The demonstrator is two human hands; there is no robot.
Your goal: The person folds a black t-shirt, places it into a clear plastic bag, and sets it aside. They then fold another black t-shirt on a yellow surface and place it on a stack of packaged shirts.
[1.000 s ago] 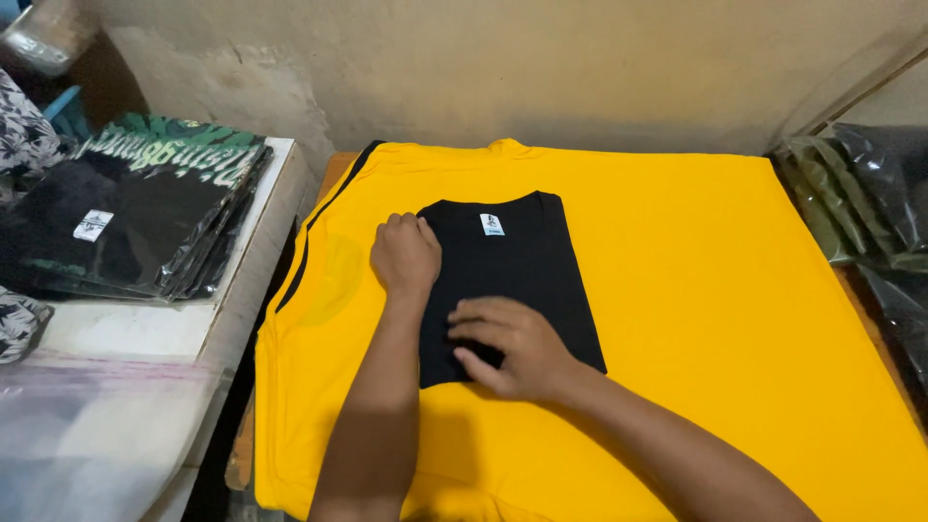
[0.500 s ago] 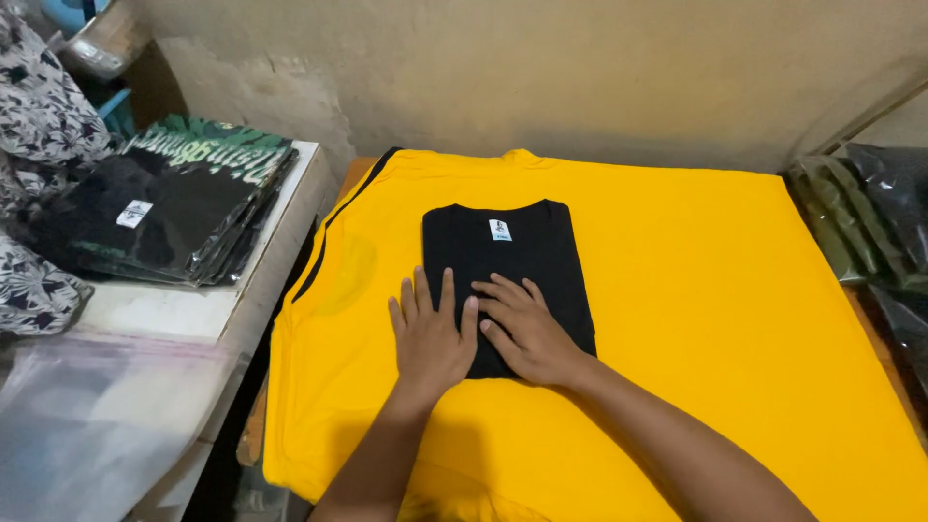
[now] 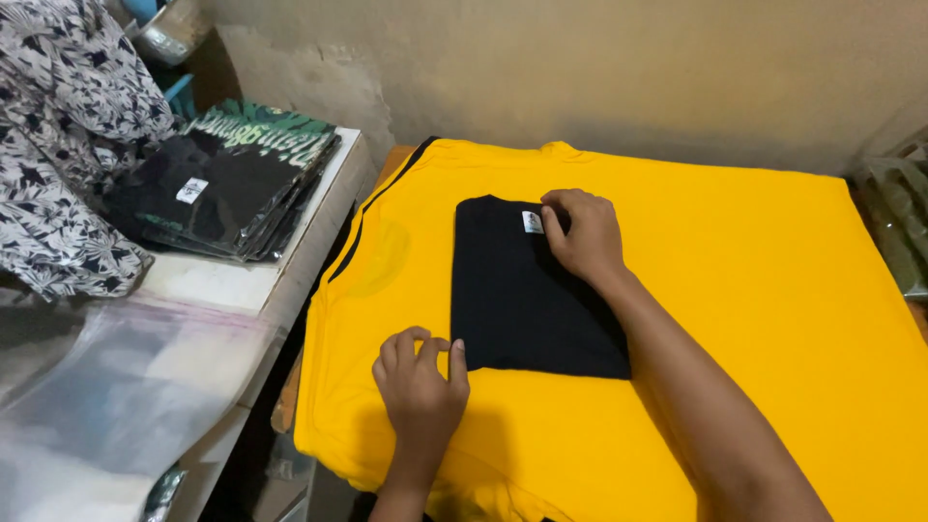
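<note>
Though unbagged, folded black shirt [image 3: 527,295] underhand.

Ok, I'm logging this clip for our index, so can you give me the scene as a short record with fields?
Surface: yellow cloth spread flat over the table
Main item: folded black T-shirt with a small white neck label, lying on the cloth
Right hand: resting on the shirt's top edge, fingers by the label
Left hand: at the shirt's lower left corner, fingers curled
Left side: stack of folded dark shirts on a white side table
</note>
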